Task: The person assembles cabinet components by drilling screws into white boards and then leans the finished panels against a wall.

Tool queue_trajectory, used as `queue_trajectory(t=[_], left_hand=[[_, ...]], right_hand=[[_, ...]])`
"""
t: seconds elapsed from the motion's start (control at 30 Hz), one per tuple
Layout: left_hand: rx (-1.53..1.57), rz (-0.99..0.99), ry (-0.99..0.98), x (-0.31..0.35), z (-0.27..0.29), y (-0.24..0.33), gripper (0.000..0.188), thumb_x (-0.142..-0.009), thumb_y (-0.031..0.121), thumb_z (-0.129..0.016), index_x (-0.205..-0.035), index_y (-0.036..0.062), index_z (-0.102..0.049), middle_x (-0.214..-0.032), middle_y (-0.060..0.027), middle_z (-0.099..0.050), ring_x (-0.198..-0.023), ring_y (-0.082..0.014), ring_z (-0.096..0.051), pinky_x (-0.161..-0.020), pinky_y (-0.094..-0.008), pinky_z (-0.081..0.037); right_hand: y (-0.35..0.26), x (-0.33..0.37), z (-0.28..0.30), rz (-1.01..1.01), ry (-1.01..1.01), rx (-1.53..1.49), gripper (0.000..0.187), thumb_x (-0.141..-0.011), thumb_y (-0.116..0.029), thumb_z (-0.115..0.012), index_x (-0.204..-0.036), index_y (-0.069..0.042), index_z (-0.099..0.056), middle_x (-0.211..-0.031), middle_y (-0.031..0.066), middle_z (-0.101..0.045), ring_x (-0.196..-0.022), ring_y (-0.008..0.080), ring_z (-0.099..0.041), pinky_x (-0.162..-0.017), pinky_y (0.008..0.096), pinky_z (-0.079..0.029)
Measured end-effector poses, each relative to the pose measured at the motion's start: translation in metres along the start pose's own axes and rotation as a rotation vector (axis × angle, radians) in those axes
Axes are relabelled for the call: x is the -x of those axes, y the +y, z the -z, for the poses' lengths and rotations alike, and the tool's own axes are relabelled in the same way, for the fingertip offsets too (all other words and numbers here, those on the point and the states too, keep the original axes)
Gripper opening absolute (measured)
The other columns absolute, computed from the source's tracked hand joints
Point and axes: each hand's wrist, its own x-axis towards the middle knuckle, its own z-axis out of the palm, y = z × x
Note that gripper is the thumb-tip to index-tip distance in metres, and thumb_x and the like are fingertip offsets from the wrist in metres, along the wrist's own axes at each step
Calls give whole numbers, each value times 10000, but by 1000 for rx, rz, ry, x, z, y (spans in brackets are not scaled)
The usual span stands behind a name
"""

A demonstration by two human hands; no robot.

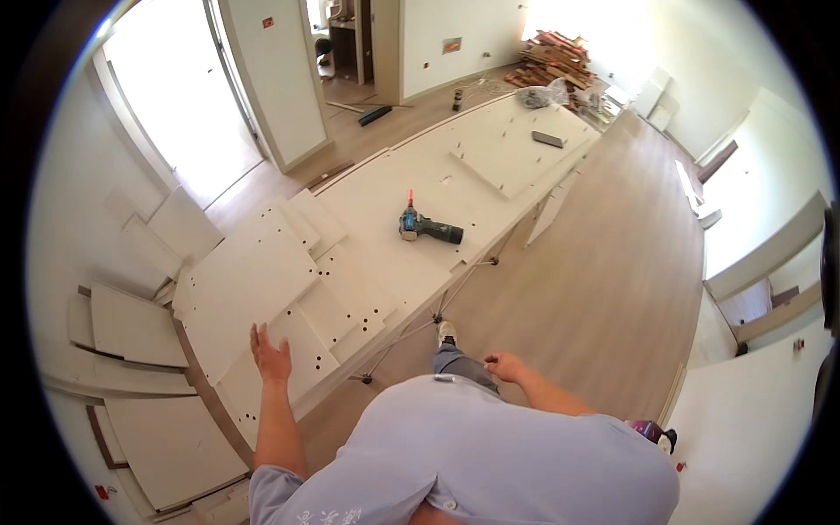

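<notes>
My left hand (270, 356) is held over the near left end of a long worktable, above white drilled panels (254, 271). Its fingers are stretched out and it holds nothing; whether it touches a panel I cannot tell. My right hand (505, 366) hangs beside my thigh, away from the table, its fingers curled in with nothing visible in them. A cordless drill (437, 230) with a dark body and a reddish tip lies on its side at mid-table. The panels lie flat and overlap, with rows of dark round holes along their edges.
Farther along the table lie a dark flat rectangular object (548, 138) and a crumpled plastic bag (532, 98). More panels (136, 324) lean against the left wall. Wooden strips (556, 59) are piled at the back. Thin table legs (437, 317) stand near my foot.
</notes>
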Motion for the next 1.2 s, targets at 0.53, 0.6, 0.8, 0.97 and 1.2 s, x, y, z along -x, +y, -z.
queue_trajectory(t=[0.53,0.6,0.8,0.97,1.2], left_hand=[[-371,319,-292,-46,-48,46,878,-978,518,-598,-1634,59,-239,-1709,-179,-199,-1581,-368,-162,-1284,-483,-165],[-324,300,-299,-44,-44,57,911,-958,523,-626,-1630,45,-239,-1707,-180,-203,-1578,-371,-170,-1282,-473,-183],[-396,322,-466,-64,-33,62,881,-939,439,-695,-1592,-4,-303,-1667,-233,-275,-1548,-396,-244,-1270,-457,-230],[-312,453,-282,-73,-70,64,799,-957,372,-686,-1546,-53,-353,-1617,-279,-336,-1518,-414,-293,-1258,-475,-249],[43,-280,-172,-11,-209,225,607,-886,210,-703,-1402,-51,-516,-1484,-277,-492,-1408,-434,-436,-1198,-520,-332]], right_hand=[[41,-269,265,-235,15,-230,397,-949,-209,-640,-1296,-19,-673,-1095,119,-752,-927,228,-731,-722,358,-549],[33,-272,258,-253,24,-321,389,-961,-209,-625,-1301,-25,-669,-1111,119,-749,-958,229,-730,-736,357,-548],[51,-201,186,-280,15,-434,377,-958,-220,-630,-1289,-50,-694,-1123,119,-759,-985,230,-733,-794,385,-571],[152,-102,155,-301,-188,18,352,-945,-255,-642,-1222,-59,-734,-1050,108,-771,-917,242,-741,-782,417,-581],[285,-50,181,-698,5,-381,319,-946,-317,-603,-1035,-58,-766,-915,116,-781,-768,260,-750,-677,406,-594]])
